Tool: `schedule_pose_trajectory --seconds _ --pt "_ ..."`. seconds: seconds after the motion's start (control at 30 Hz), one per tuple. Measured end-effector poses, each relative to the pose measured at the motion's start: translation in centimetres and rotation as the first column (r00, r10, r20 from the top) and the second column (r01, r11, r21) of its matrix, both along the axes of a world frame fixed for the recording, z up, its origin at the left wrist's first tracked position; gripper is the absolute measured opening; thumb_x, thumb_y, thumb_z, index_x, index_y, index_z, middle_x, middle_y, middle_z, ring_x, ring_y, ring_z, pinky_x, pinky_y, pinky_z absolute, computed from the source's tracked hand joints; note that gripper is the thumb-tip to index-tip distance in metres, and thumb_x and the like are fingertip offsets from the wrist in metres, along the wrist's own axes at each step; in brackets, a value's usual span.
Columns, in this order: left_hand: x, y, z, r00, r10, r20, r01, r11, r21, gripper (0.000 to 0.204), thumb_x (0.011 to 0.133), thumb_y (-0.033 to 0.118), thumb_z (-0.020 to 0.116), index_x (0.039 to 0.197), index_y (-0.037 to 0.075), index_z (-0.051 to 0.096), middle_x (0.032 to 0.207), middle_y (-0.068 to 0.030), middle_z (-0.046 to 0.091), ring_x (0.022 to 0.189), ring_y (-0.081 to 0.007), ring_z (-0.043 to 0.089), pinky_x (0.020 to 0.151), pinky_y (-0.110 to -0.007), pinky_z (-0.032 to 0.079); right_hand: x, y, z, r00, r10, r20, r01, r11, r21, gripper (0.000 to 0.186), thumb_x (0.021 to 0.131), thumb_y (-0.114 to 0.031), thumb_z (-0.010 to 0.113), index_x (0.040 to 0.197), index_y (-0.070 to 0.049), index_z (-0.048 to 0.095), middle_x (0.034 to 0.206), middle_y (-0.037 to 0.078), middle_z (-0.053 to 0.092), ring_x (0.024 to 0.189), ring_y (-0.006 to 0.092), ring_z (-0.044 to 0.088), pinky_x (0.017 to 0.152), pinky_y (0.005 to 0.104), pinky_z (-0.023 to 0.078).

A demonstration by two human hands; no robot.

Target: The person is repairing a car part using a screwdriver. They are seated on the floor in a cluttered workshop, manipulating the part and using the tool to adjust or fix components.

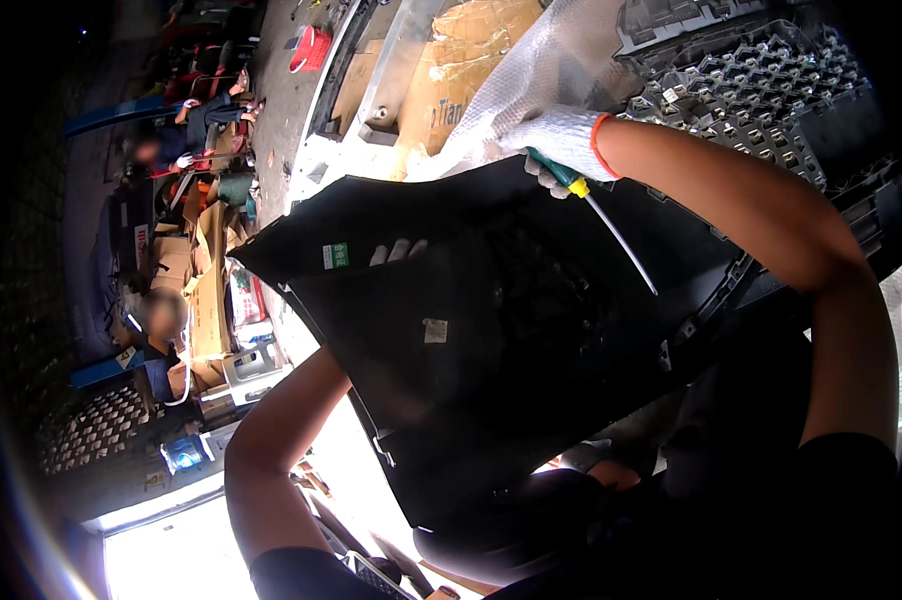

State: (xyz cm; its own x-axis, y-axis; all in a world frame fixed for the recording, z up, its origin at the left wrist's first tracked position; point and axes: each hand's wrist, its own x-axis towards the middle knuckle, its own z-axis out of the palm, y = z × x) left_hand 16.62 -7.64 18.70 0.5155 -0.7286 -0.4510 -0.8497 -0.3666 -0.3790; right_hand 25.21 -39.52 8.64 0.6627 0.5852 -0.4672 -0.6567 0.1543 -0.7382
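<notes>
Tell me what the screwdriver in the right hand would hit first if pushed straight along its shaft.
Probably the black plastic panel: the screwdriver in the right hand slants down toward it, though depth is unclear.

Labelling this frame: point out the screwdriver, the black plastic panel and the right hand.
green-handled screwdriver (pixel 611 232), head view, metal shaft.
large black plastic panel (pixel 491 330), head view, middle face.
white-gloved right hand (pixel 561 140), head view, back of glove.

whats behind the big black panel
Only gloved fingertips of the left hand curl over the black panel; the rest of that hand is hidden behind it. Past its top edge show cardboard and a grille. The right hand holds a screwdriver in front.
</notes>
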Motion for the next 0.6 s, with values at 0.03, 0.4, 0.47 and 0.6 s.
schedule_pose_trajectory --seconds 0.03,0.4,0.47,0.6 --pt "0.0 0.0 0.0 1.000 -0.014 0.028 0.014 1.000 -0.025 0.050 0.089 0.033 0.056 0.132 0.008 0.059 0.140 -0.0211 0.053 0.127 -0.0368 0.053 0.101 -0.052 0.045 0.0 0.1 -0.2 1.000 0.008 -0.001 -0.008 1.000 0.006 0.035 0.097 -0.036 0.061 0.112 -0.005 0.054 0.070 0.004 0.050 0.048 0.0143 0.049 0.043 0.0324 0.043" --pt "0.5 0.7 -1.5 0.993 -0.023 0.120 0.032 0.996 -0.081 0.043 0.088 0.029 0.056 0.126 0.010 0.062 0.142 -0.0195 0.052 0.117 -0.0339 0.057 0.087 -0.045 0.049 -0.7 1.2 -0.3 0.999 0.023 0.024 -0.023 1.000 -0.017 0.033 0.093 -0.031 0.063 0.107 -0.002 0.056 0.073 0.008 0.053 0.050 0.0166 0.053 0.040 0.0335 0.045" --pt "0.3 0.5 -1.2 0.990 -0.045 0.136 0.055 0.996 -0.071 0.043 0.088 0.029 0.056 0.127 0.010 0.062 0.142 -0.0194 0.052 0.118 -0.0339 0.057 0.085 -0.044 0.049 -0.6 1.2 -0.6 1.000 0.026 0.007 -0.026 0.999 0.028 0.033 0.093 -0.031 0.063 0.106 -0.002 0.055 0.072 0.008 0.053 0.050 0.0166 0.053 0.040 0.0337 0.045" --pt "0.1 0.0 -0.8 0.995 0.025 0.097 -0.021 0.999 -0.042 0.045 0.088 0.029 0.057 0.128 0.010 0.061 0.143 -0.0202 0.051 0.123 -0.0344 0.055 0.086 -0.045 0.049 -1.2 1.6 -0.9 1.000 0.025 -0.005 -0.026 0.999 -0.019 0.030 0.092 -0.028 0.064 0.104 -0.003 0.052 0.072 0.008 0.053 0.049 0.0168 0.053 0.040 0.0347 0.045"
